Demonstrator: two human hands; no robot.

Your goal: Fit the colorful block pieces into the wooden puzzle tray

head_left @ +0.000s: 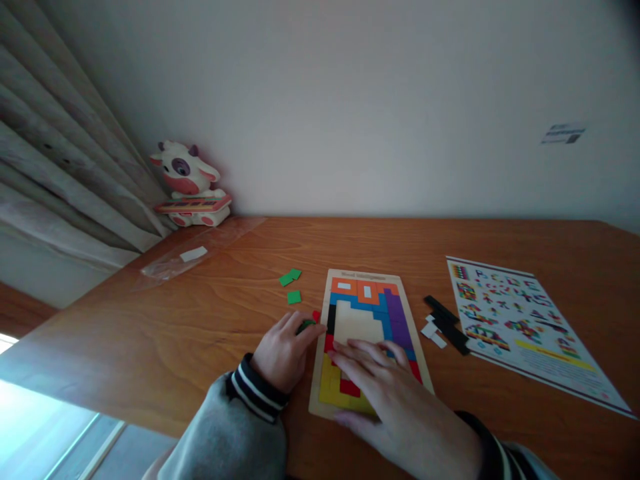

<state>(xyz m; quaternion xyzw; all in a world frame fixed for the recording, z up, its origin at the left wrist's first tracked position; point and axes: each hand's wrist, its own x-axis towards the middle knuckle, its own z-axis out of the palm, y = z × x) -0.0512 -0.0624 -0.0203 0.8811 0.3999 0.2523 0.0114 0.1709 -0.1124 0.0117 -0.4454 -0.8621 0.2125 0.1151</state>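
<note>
A wooden block puzzle board (320,393) lies on the table, partly filled with orange, blue, purple, black, red and yellow pieces; its pale base shows bare in the middle. My right hand (383,387) rests over the board's lower part with fingers spread, hiding some pieces. Just left of the board, my left hand (285,350) is closed, its thumb and forefinger around a green puzzle piece (305,325) that is partly hidden. Close to those fingertips is a small red piece (316,315). Behind my left hand lie loose green pieces (294,297).
Right of the board lie black pieces (450,330) and white pieces (429,329), beside a printed pattern sheet (530,327). A clear plastic bag (175,263) is at the table's left edge. A toy cow with a keyboard (193,187) stands near the curtain (65,147) and wall.
</note>
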